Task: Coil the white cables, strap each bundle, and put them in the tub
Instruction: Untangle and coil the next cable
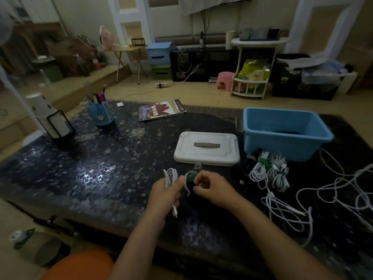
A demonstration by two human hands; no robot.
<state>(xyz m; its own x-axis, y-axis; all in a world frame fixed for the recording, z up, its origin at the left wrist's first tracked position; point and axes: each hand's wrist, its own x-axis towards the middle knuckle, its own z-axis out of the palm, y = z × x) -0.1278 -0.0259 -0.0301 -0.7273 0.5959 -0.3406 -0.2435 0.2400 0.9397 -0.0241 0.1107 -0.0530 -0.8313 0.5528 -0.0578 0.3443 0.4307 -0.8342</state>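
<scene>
Two hands are working over the dark pebbled desk (pixel 84 158): the left hand (pixel 166 194) is gripping a coiled white cable (pixel 170 176), its plug hanging below the palm, while the right hand (pixel 212 188) is pinching a green strap (pixel 190 177) at the coil. A blue tub (pixel 286 132) is sitting at the right, with strapped bundles (pixel 270 170) lying just before it and loose cables (pixel 333 195) sprawling nearby. A white lid (pixel 206 148) is lying beside the tub. A magazine (pixel 161 111) is showing writing too blurred to read.
</scene>
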